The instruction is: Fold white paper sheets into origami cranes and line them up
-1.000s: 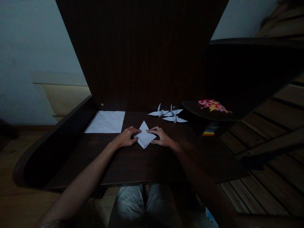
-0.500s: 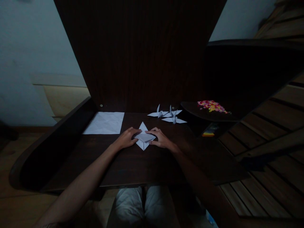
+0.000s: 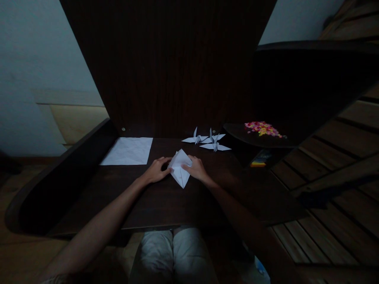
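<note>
A white folded origami paper (image 3: 181, 175) lies at the middle of the dark desk, tilted, with one point toward me and a centre crease running up from it. My left hand (image 3: 156, 170) pinches its left edge, thumb on the near side and fingers curled beyond. My right hand (image 3: 196, 168) grips the right side, its thumb laid over the front of the paper and its fingers behind. Just beyond stand three white paper cranes (image 3: 215, 146) with wings spread. To the left, a creased white sheet (image 3: 127, 151) rests flat on the desk.
Dark wooden panels rise at the back and on the left side (image 3: 63, 177) of the desk. At the right, a small raised shelf (image 3: 237, 133) bears a heap of pink and yellow pieces (image 3: 263, 128). Under it sits a small coloured item (image 3: 258, 163).
The folded paper has turned slightly and its upper layer, bulging sideways before, is now raised and flatter. My right thumb has moved onto its front. The view has shifted a little.
</note>
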`<state>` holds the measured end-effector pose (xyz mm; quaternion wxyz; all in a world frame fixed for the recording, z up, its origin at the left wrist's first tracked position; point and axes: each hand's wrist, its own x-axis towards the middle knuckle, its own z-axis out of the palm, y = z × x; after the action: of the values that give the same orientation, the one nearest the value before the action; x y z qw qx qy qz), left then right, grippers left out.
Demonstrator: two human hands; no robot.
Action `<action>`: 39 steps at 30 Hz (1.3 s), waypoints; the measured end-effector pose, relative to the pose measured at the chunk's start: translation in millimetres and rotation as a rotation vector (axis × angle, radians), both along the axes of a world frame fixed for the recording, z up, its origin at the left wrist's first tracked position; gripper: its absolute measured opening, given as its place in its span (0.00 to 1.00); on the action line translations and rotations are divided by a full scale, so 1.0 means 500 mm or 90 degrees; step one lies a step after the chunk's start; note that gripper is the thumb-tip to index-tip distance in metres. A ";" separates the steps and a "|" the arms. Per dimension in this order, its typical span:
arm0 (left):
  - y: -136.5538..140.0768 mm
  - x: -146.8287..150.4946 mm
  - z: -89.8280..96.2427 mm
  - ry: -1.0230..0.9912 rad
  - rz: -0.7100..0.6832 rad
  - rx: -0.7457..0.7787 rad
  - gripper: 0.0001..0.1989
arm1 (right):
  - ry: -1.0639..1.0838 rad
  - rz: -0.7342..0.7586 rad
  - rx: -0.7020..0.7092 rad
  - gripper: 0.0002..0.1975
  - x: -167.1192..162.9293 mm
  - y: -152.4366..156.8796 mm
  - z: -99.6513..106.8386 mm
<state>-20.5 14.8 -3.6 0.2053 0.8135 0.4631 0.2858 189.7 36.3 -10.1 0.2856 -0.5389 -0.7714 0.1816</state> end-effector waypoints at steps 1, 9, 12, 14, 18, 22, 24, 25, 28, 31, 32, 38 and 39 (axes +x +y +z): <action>0.003 -0.006 -0.001 -0.015 -0.010 -0.019 0.23 | -0.001 -0.004 -0.003 0.11 0.000 0.000 0.000; 0.014 -0.021 -0.010 -0.073 -0.036 -0.050 0.22 | 0.001 -0.004 -0.007 0.12 -0.007 0.002 0.001; 0.010 -0.011 -0.011 -0.074 -0.019 -0.046 0.23 | 0.030 0.008 -0.009 0.11 -0.009 0.002 0.001; 0.009 -0.004 -0.012 -0.083 -0.008 -0.053 0.25 | 0.042 -0.003 -0.010 0.12 -0.010 0.003 0.001; 0.009 0.010 -0.018 -0.088 0.016 -0.037 0.29 | 0.087 -0.020 -0.014 0.13 -0.010 0.006 -0.003; 0.009 0.017 -0.022 -0.091 0.019 -0.006 0.26 | 0.137 -0.024 -0.019 0.12 -0.009 0.011 -0.006; 0.009 0.017 -0.022 -0.075 0.002 0.016 0.18 | 0.147 -0.015 -0.032 0.10 -0.008 0.014 -0.005; 0.009 0.016 -0.021 -0.056 -0.011 0.028 0.14 | 0.150 -0.004 -0.045 0.10 -0.007 0.016 -0.003; 0.011 0.013 -0.020 -0.006 -0.047 0.049 0.06 | 0.159 0.036 -0.092 0.12 -0.002 0.025 0.004; 0.011 0.013 -0.020 -0.012 -0.067 0.044 0.08 | 0.169 0.069 -0.140 0.15 0.002 0.038 0.011; 0.011 0.013 -0.020 -0.018 -0.074 0.041 0.09 | 0.181 0.082 -0.159 0.15 0.003 0.044 0.013; 0.003 0.017 -0.014 -0.018 -0.090 0.015 0.11 | 0.295 0.124 -0.186 0.14 -0.003 0.072 0.016; 0.001 0.017 -0.011 -0.015 -0.087 0.013 0.11 | 0.300 0.123 -0.177 0.14 -0.004 0.075 0.016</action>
<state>-12.0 15.4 -9.3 0.2212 0.8418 0.4014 0.2853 187.8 73.7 -2.0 0.3620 -0.4395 -0.6993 0.4321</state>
